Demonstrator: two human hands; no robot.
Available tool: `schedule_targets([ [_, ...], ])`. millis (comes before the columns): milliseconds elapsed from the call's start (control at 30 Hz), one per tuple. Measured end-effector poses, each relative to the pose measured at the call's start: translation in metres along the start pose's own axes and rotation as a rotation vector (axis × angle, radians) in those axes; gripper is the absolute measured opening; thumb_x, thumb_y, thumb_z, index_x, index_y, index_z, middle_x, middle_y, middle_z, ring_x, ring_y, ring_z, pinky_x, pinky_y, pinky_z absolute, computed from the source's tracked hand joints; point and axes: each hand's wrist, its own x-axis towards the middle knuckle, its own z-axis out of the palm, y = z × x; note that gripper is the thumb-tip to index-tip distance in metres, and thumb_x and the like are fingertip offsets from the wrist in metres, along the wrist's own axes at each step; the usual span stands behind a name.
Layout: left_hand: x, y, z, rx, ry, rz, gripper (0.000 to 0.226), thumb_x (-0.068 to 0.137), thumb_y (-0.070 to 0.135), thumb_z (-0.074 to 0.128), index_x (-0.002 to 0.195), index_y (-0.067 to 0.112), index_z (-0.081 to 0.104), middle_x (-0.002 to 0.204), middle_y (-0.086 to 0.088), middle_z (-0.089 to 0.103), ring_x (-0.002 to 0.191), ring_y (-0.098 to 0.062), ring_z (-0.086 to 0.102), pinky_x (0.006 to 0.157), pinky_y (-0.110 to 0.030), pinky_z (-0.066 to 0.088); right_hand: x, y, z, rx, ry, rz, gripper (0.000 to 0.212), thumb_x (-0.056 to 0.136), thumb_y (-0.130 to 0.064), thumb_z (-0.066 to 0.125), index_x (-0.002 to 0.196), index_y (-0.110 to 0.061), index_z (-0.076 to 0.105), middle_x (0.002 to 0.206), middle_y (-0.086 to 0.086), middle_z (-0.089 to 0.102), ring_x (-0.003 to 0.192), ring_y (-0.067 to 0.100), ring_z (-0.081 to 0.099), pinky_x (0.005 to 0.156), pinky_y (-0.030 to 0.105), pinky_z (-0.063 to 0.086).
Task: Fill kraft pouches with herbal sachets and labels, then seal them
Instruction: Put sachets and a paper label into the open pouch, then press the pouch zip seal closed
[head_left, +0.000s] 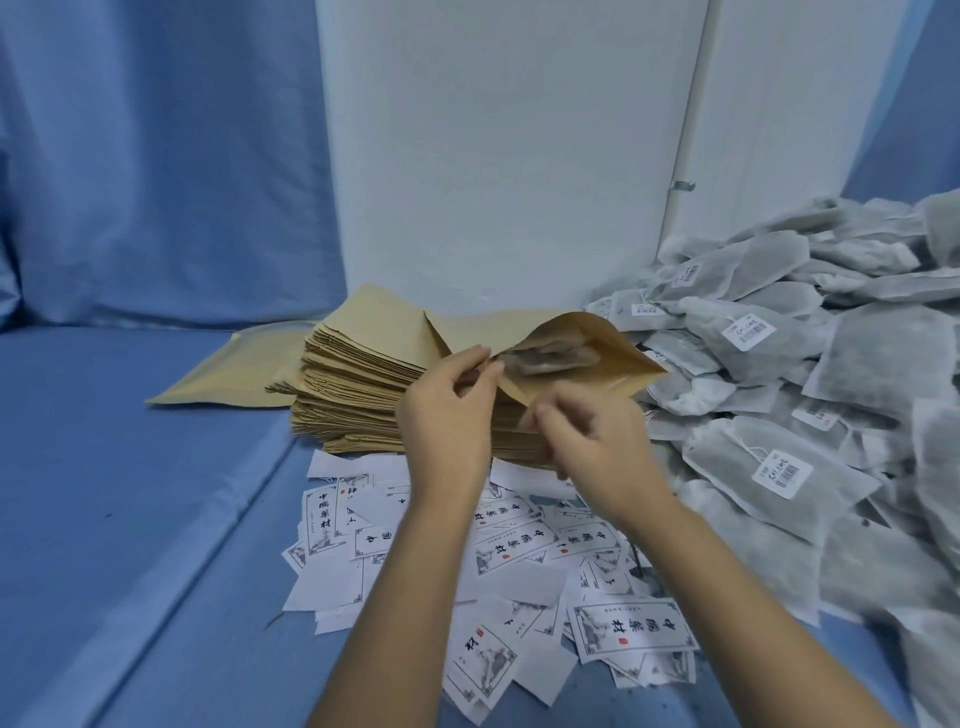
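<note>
Nearest: loose printed labels (631, 629) lie scattered and overlapping on the blue-covered tabletop (130, 519), some face up with black characters and a small red seal, some blank side up. Both forearms reach over this scatter. Left hand (447, 421): thumb and fingers pinch the left end of the mouth of one kraft pouch (613, 374), held above the stack. Right hand (597, 447): fingers curled, thumb and forefinger pinch the pouch's near lip; this hand is slightly blurred. The pouch mouth is spread wide and faces the camera. One grey herbal sachet (545, 358) sits inside it, partly visible through the opening. Directly behind and under the hands: a tall, uneven stack of flat kraft pouches (353, 395). One separate flat pouch (228, 374) lies on the tabletop, touching the stack's left side. Right of the stack: a large heap of grey sachets (831, 405), piled up toward the right edge, several with white barcode tags (782, 473) on strings. Farthest: a white wall (509, 156) at centre and blue cloth (156, 156) hanging at left.
</note>
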Motion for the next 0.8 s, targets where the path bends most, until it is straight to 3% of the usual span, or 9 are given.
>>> schedule_targets([
  [100,0.0,-0.005,-0.009,0.054,-0.041,-0.005,0.024,0.085,0.016,0.069,0.108,0.014,0.072,0.092,0.015,0.066,0.076,0.016,0.057,0.073,0.001,0.04,-0.003,0.011,0.005,-0.275,-0.334,0.087,0.02,0.086,-0.022,0.052,0.077,-0.019,0.07,0.067,0.0,0.068,0.058,0.017,0.061,0.058,0.037,0.054],
  [200,0.002,-0.007,-0.012,0.016,-0.048,-0.034,0.021,0.087,0.017,0.066,0.108,0.014,0.072,0.089,0.021,0.065,0.079,0.021,0.056,0.072,0.003,0.039,-0.004,0.032,0.015,-0.625,-0.442,0.159,0.024,0.09,-0.028,0.051,0.104,-0.017,0.067,0.102,0.003,0.069,0.091,0.022,0.062,0.075,0.032,0.051],
  [267,0.003,-0.007,-0.011,-0.018,-0.051,-0.061,0.02,0.088,0.018,0.066,0.106,0.015,0.073,0.083,0.029,0.06,0.077,0.028,0.052,0.068,0.005,0.037,-0.008,0.044,0.02,-0.771,-0.442,0.179,0.028,0.093,-0.029,0.048,0.113,-0.014,0.061,0.111,0.006,0.065,0.101,0.027,0.057,0.074,0.031,0.045],
  [367,0.004,-0.008,-0.01,-0.042,-0.049,-0.07,0.019,0.087,0.017,0.066,0.105,0.014,0.073,0.081,0.029,0.059,0.076,0.028,0.052,0.066,0.005,0.037,-0.017,0.057,0.025,-0.882,-0.405,0.204,0.028,0.097,-0.034,0.041,0.109,-0.011,0.054,0.107,0.01,0.062,0.1,0.029,0.055,0.069,0.031,0.034],
  [500,0.004,-0.009,-0.01,-0.047,-0.042,-0.078,0.019,0.088,0.018,0.066,0.105,0.015,0.073,0.083,0.026,0.061,0.077,0.026,0.053,0.069,0.004,0.039,-0.021,0.062,0.024,-0.888,-0.389,0.249,0.029,0.098,-0.038,0.039,0.103,-0.011,0.05,0.099,0.01,0.062,0.093,0.028,0.055,0.067,0.031,0.034],
  [600,0.004,-0.01,-0.01,-0.053,-0.028,-0.082,0.018,0.088,0.018,0.066,0.104,0.015,0.073,0.083,0.025,0.062,0.076,0.025,0.053,0.069,0.004,0.04,-0.021,0.06,0.024,-0.926,-0.316,0.162,0.017,0.096,-0.025,0.042,0.084,-0.014,0.048,0.081,0.007,0.057,0.078,0.028,0.052,0.062,0.03,0.031],
  [733,0.004,-0.009,-0.009,-0.037,-0.021,-0.077,0.018,0.088,0.018,0.066,0.104,0.015,0.073,0.083,0.027,0.061,0.077,0.024,0.054,0.068,0.003,0.04,-0.022,0.06,0.023,-0.923,-0.234,0.063,0.018,0.094,-0.013,0.041,0.092,-0.013,0.06,0.09,0.006,0.064,0.083,0.028,0.057,0.063,0.029,0.027],
  [800,0.004,-0.01,-0.009,-0.033,-0.011,-0.077,0.017,0.088,0.018,0.066,0.103,0.016,0.074,0.082,0.028,0.061,0.077,0.021,0.056,0.071,0.001,0.042,-0.02,0.056,0.019,-0.786,-0.113,-0.073,0.015,0.089,-0.012,0.046,0.082,-0.01,0.059,0.082,0.006,0.061,0.077,0.028,0.053,0.065,0.028,0.024],
])
